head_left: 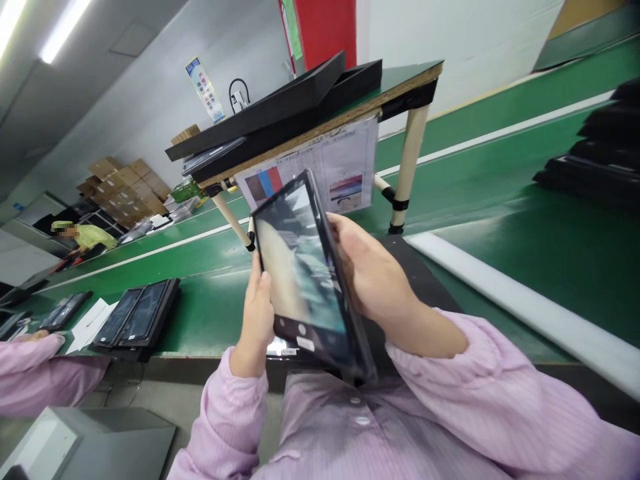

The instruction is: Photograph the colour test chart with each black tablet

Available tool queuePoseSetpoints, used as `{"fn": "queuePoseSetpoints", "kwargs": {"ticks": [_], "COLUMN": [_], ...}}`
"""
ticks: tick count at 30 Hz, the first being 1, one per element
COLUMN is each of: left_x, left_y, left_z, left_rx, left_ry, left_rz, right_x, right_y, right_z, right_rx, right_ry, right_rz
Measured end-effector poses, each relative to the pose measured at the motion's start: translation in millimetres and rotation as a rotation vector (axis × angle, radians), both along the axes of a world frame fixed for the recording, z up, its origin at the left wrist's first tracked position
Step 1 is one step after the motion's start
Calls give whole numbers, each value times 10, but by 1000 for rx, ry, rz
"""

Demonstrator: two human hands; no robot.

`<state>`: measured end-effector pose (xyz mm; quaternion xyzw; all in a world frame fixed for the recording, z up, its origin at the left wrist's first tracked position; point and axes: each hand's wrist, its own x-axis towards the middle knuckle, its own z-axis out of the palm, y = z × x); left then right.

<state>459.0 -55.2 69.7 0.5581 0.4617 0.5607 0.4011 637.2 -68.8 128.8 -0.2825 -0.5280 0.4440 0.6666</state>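
Observation:
A black-framed tablet point(300, 260) is held up tilted in front of my chest, its screen lit with a blurred camera picture and round buttons along the lower edge. My left hand point(259, 313) grips its left edge, thumb on the front and the other fingers mostly hidden behind. Against the right edge and back, my right hand point(373, 273) is wrapped, its fingertips out of sight. Below the tablet, a small part of a pale item with a label point(283, 348) shows at the bench edge.
A raised shelf point(410, 83) with black trays point(280, 100) stands ahead on the green bench point(210, 293). To the left lie tablets in a black tray point(137, 317) and a co-worker's pink sleeve point(45, 367). A white bar point(515, 303) and stacked black trays point(595, 153) are at right.

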Motion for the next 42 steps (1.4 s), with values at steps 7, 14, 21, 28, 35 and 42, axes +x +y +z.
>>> {"fn": "queuePoseSetpoints", "kwargs": {"ticks": [7, 14, 21, 28, 35, 42], "left_x": [-127, -116, -2, 33, 41, -17], "left_y": [-66, -278, -334, -330, -335, -313], "left_z": [-8, -186, -274, -287, -282, -245], "left_rx": [325, 312, 277, 289, 320, 299], "left_ry": [256, 702, 717, 762, 780, 392], "left_rz": [-53, 0, 137, 191, 193, 130], "right_x": [115, 181, 109, 123, 133, 131], "right_y": [225, 315, 364, 362, 372, 337], "right_z": [-265, -564, -645, -678, -678, -668], "right_rx": [-233, -222, 51, 67, 108, 46], "right_ry": [324, 248, 226, 152, 182, 150], "right_rz": [86, -109, -41, -154, -112, -108]}}
